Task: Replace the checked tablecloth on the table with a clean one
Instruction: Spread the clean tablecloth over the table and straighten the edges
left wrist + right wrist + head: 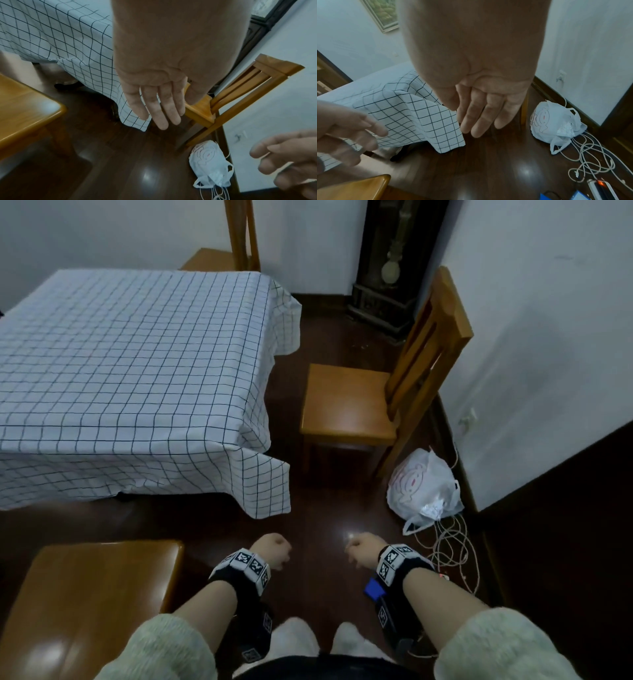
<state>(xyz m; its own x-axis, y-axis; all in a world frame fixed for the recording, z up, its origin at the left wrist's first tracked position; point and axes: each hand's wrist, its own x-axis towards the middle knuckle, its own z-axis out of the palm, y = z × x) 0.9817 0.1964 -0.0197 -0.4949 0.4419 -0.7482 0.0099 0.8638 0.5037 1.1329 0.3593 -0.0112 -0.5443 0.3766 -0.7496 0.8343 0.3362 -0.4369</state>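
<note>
Head view shows my left hand point(274, 551) and right hand point(363, 547) empty, each grip slack, low centre; next I judge they must take the white black-checked tablecloth point(130, 364) corner on the worktop, upper left.

1. Open dark floor point(318, 522) is seen between the left grip point(272, 551), the right grip point(364, 547) and the hanging corner of the checked tablecloth point(137, 364); nothing lies on it there.
2. The top of the worktop is covered only by the cloth, so a free flat surface is offered.
3. The right side is narrowed by a wooden chair point(349, 402) set near the worktop's edge, with a strip of floor left between them.
4. Passage low on the right is blocked by a white plastic bag point(423, 487) and tangled cables point(452, 546) beside the wall.
5. The near left is closed off by a wooden stool point(89, 594).
6. Behind the far edge a second chair point(241, 234) is stood.
</note>
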